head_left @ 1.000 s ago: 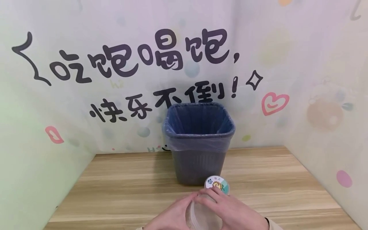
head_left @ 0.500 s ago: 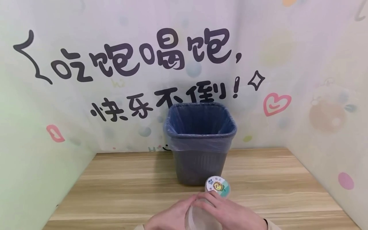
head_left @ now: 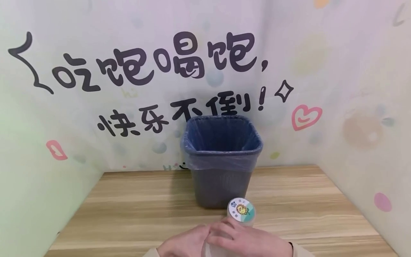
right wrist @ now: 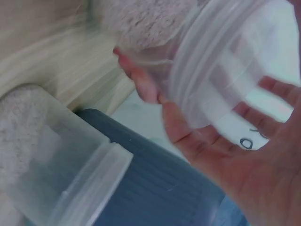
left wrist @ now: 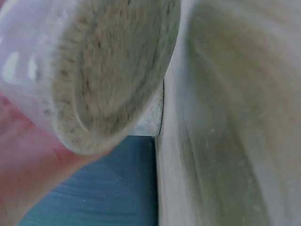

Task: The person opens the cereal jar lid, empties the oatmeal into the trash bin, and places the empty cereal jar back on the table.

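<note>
A clear plastic jar (left wrist: 113, 61) holds a pale, dark-speckled filling; its base faces the left wrist camera. My left hand (head_left: 184, 241) grips the jar's side near the bottom of the head view. Over its translucent ridged lid (right wrist: 221, 61) curl the fingers of my right hand (head_left: 253, 239), which covers much of the top in the head view. Just beyond the hands stands a second jar (head_left: 241, 210) with a round flower sticker on its lid. In the right wrist view, this second jar shows similar pale filling.
A dark blue bin (head_left: 221, 182) lined with a clear bag stands behind the second jar, near the back wall. The wooden tabletop (head_left: 128, 203) extends to both sides. Printed walls (head_left: 353, 89) enclose the back and sides.
Both hands have shifted slightly left, still on the jar, and the right fingers lie further across its lid. More of the second jar's sticker shows. The bin and second jar stay in place.
</note>
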